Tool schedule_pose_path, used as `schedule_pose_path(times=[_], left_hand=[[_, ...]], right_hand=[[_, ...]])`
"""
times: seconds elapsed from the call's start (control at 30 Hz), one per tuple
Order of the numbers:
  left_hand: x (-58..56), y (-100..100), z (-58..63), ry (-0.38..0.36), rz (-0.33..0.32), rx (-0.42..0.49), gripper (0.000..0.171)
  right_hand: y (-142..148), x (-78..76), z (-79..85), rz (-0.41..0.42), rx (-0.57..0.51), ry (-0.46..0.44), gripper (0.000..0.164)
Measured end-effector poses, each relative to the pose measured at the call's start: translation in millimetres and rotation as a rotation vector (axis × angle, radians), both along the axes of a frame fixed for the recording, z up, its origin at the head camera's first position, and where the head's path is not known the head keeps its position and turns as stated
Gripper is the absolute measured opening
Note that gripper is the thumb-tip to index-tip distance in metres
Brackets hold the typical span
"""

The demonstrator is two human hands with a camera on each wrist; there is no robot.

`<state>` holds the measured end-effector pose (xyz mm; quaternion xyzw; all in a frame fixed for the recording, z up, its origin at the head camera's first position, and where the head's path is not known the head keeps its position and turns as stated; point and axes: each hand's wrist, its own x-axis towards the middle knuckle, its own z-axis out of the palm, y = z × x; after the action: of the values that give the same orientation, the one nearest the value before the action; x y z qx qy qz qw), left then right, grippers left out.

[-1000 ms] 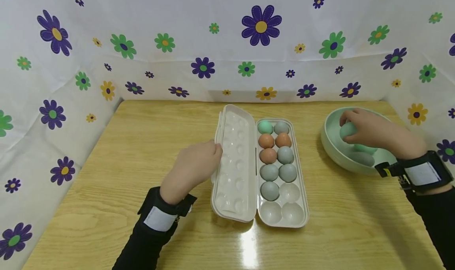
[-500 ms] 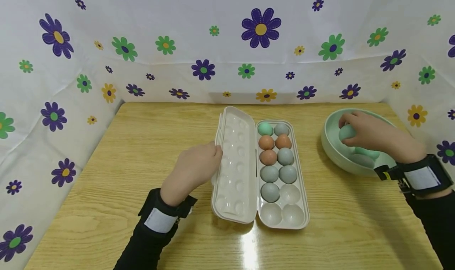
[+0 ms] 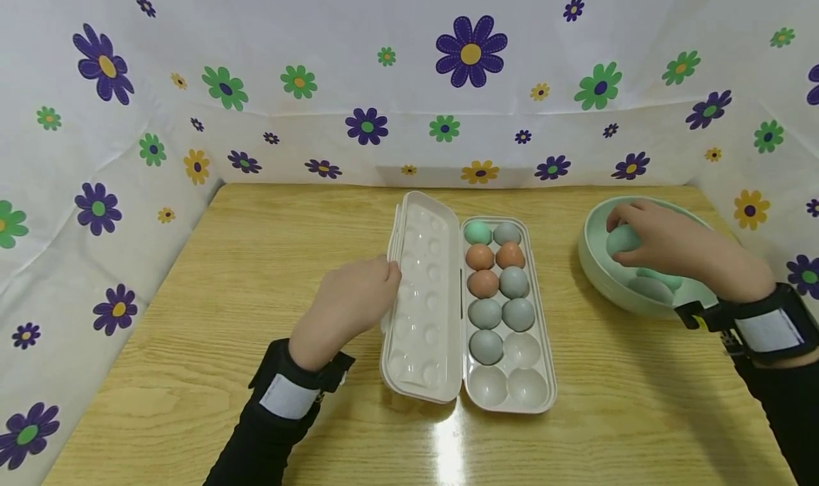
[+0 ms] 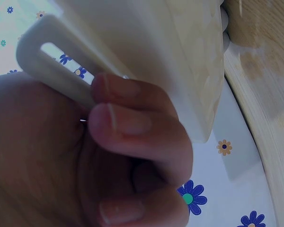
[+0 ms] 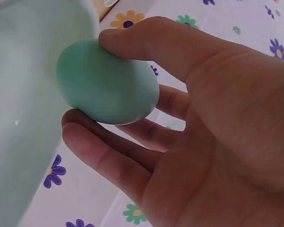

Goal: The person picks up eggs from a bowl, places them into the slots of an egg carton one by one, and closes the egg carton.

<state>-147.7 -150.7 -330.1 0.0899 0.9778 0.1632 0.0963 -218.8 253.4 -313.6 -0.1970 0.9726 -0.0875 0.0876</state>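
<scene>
My left hand [image 3: 348, 301] pinches the outer edge of the lid [image 3: 422, 308] of a white egg carton, which leans up to the left. In the left wrist view its fingers [image 4: 146, 132] curl at a looped handle [image 4: 52, 61] on that edge. The carton's base [image 3: 547, 383] holds green, brown and grey-blue eggs; three cups at the near end hold none. Over the pale green bowl [image 3: 591, 273], my right hand [image 3: 678, 241] grips a green egg [image 5: 106, 82] between thumb and fingers. Below that hand, a green egg [image 3: 662, 278] and a grey egg [image 3: 650, 289] lie in the bowl.
The carton and bowl stand on a wooden table [image 3: 288, 223], the bowl at the far right. A white cloth [image 3: 269, 45] with printed flowers rises behind and at both sides. Bare wood lies between carton and bowl.
The right hand, holding the green egg, has shifted very slightly left over the bowl. The left hand and the carton hold still; the head view has tilted a little.
</scene>
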Motion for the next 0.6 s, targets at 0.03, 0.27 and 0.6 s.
schedule_pose_path(times=[0.03, 0.27, 0.6], left_hand=[[0.0, 0.0, 0.0, -0.001, 0.001, -0.001, 0.042], [0.0, 0.4, 1.5, 0.007, -0.006, 0.005, 0.041], [0.7, 0.2, 0.5, 0.005, -0.002, 0.0, 0.042]], right_hand=[[-1.3, 1.2, 0.8, -0.002, -0.002, 0.002, 0.039], [-10.1, 10.5, 7.4, 0.034, -0.021, 0.039, 0.037], [-24.6, 25.6, 12.2, 0.083, -0.038, 0.055, 0.035]])
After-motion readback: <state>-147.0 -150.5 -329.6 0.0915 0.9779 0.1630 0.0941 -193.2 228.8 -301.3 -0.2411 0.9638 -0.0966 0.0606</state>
